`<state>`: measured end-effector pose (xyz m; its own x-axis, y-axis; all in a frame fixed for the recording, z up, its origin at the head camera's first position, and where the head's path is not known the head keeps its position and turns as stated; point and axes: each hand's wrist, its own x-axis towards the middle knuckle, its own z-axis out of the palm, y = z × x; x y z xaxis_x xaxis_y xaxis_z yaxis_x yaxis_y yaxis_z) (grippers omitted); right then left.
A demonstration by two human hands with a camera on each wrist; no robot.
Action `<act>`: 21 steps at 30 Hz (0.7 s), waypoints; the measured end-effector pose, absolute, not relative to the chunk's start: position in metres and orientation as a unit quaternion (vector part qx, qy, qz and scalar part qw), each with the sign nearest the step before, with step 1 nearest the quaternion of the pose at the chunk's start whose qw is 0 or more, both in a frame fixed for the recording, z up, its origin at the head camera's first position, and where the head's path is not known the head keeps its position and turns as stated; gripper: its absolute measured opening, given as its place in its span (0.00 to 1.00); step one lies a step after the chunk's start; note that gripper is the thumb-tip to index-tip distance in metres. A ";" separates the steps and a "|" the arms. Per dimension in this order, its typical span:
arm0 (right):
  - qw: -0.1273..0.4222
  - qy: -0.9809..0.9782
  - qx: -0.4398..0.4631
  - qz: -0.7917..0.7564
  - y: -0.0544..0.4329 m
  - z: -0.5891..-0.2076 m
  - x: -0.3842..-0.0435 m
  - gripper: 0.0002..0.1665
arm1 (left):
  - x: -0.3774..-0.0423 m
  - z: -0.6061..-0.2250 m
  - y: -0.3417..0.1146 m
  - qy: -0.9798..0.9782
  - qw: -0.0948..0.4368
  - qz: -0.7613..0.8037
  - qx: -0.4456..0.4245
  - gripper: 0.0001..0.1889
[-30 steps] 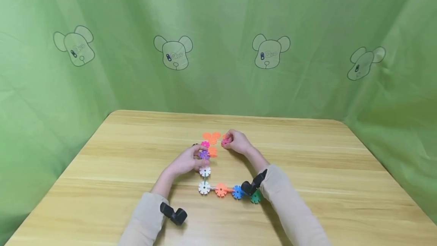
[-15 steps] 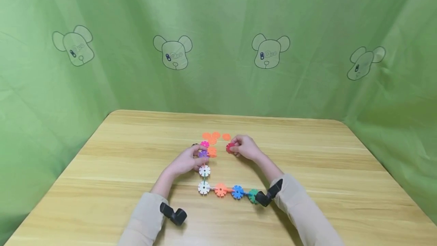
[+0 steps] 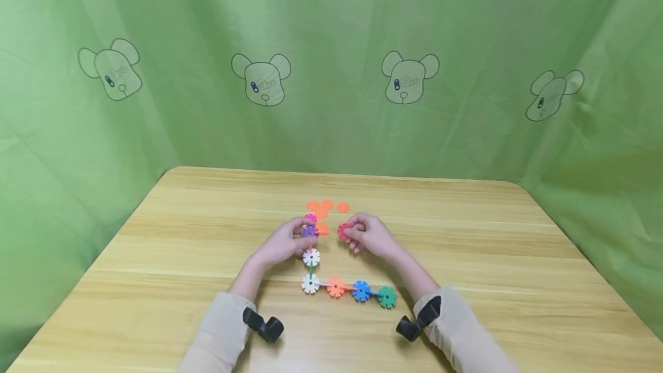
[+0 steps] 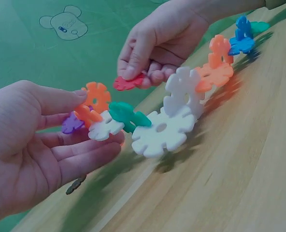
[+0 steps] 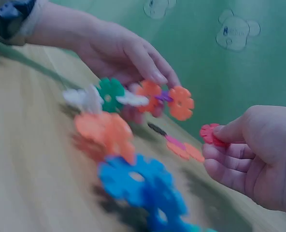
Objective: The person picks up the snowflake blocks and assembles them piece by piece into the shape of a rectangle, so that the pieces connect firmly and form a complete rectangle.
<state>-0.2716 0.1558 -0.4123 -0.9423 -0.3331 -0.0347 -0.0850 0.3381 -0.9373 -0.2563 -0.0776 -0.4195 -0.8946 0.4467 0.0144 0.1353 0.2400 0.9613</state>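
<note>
In the head view, my left hand (image 3: 282, 242) holds the far end of a chain of notched, flower-shaped plastic discs. Its thumb and fingers grip around an orange disc (image 4: 98, 96) and a purple disc (image 4: 73, 123). The chain runs toward me through white discs (image 3: 311, 284), then turns right through an orange disc (image 3: 335, 288) and a blue disc (image 3: 361, 290) to a green disc (image 3: 387, 297). Between thumb and fingers, my right hand (image 3: 374, 237) pinches a red disc (image 5: 209, 133). A gap separates that disc from the chain's orange end disc (image 5: 181, 103).
Several loose orange discs (image 3: 313, 205) lie on the wooden table (image 3: 466, 235) beyond my hands. A pink disc (image 3: 311, 219) and a black disc (image 5: 157, 128) lie close to my left hand. A green curtain (image 3: 331, 137) hangs behind the table.
My right hand has drawn back from beside the loose orange discs toward me, carrying the red disc, then shifted slightly left toward the chain's end. My left hand has stayed almost still.
</note>
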 end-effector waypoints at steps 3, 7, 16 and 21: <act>0.090 0.809 -0.126 -0.568 0.150 -0.409 -0.263 0.09 | -0.253 -0.414 -0.076 0.767 0.128 0.597 0.195 0.25; 0.060 0.807 -0.118 -0.575 0.145 -0.406 -0.256 0.07 | -0.249 -0.409 -0.075 0.766 0.115 0.600 0.200 0.25; 0.031 0.806 -0.119 -0.580 0.143 -0.406 -0.250 0.09 | -0.251 -0.411 -0.072 0.752 0.107 0.611 0.221 0.25; 0.025 0.800 -0.112 -0.589 0.142 -0.406 -0.249 0.08 | -0.251 -0.411 -0.070 0.750 0.107 0.613 0.223 0.25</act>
<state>-0.2488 0.1420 -0.4058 -0.9738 -0.2083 0.0918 -0.1494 0.2809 -0.9480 -0.2512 -0.0701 -0.4109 -0.8773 0.4663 0.1135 0.2041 0.1484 0.9676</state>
